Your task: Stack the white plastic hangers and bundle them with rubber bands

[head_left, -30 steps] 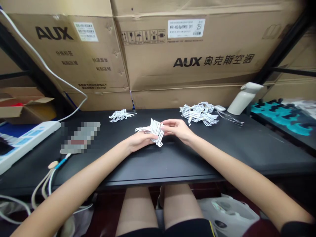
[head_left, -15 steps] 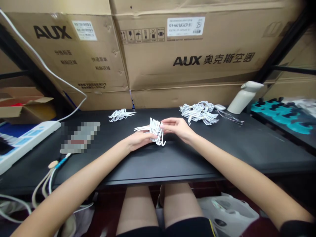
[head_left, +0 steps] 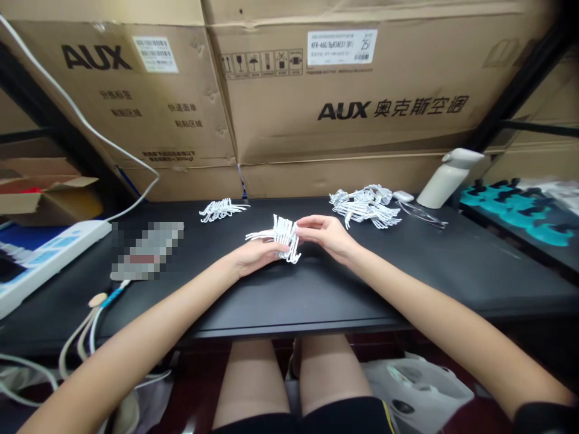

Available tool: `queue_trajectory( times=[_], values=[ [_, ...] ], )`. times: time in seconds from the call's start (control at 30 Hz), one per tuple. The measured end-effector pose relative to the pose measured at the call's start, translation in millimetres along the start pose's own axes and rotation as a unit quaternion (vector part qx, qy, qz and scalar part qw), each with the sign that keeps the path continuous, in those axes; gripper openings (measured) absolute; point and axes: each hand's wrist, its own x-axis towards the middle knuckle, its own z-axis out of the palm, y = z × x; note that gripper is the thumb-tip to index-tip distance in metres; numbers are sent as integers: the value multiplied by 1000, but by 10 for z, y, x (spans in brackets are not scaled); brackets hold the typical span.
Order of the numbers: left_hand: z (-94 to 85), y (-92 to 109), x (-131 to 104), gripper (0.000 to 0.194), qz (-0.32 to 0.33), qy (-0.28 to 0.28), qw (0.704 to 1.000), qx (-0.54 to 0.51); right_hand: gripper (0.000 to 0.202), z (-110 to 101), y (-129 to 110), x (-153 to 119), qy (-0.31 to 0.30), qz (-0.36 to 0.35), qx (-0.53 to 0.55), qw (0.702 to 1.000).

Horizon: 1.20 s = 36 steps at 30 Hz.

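Observation:
A bundle of white hooks (head_left: 286, 236), thin rods with curved ends, is held above the black table. My left hand (head_left: 257, 255) is closed around it from the left, thumb across the front. At its right edge my right hand (head_left: 326, 234) pinches the hooks between thumb and fingers; the exact grip is partly hidden. Several of the thin ends stick out to the left over my left hand. A small pile of similar white hooks (head_left: 222, 210) lies farther back on the left. Another, larger pile of hooks (head_left: 365, 206) lies at the back right.
Cardboard boxes (head_left: 344, 138) stand along the table's back. A white bottle (head_left: 449, 179) and glasses (head_left: 423, 215) are at the right, near a tray of teal items (head_left: 515, 211). On the left lie a blurred-out phone-like object (head_left: 147, 252), a power strip (head_left: 54, 259) and cables.
The hooks in my hands have shifted slightly, their lower curved ends drawn closer together. Both hands stay in nearly the same place. The piles on the table have not moved.

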Motion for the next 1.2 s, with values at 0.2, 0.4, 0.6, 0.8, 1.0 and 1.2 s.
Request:
queue_trajectory(
  times=[0.2,0.4,0.6,0.8,1.0,1.2],
  values=[
    [-13,-25,2,40,-12,-1,1000,8,38,20,-1,-7,-6,0,-10,1000],
    [15,-11,19,36,11,41,999,11,32,-5,-18,10,37,4,-27,999],
    [-13,-32,34,36,-2,51,999,11,32,-64,14,43,16,16,-27,999],
    [-38,-56,49,34,0,37,999,8,34,-9,40,24,0,9,-15,1000],
    [-27,-34,33,37,-17,36,999,3,33,2,25,15,6,10,-33,999],
    [-24,-20,19,38,-19,27,999,6,30,0,10,6,33,13,-20,999]
  ],
)
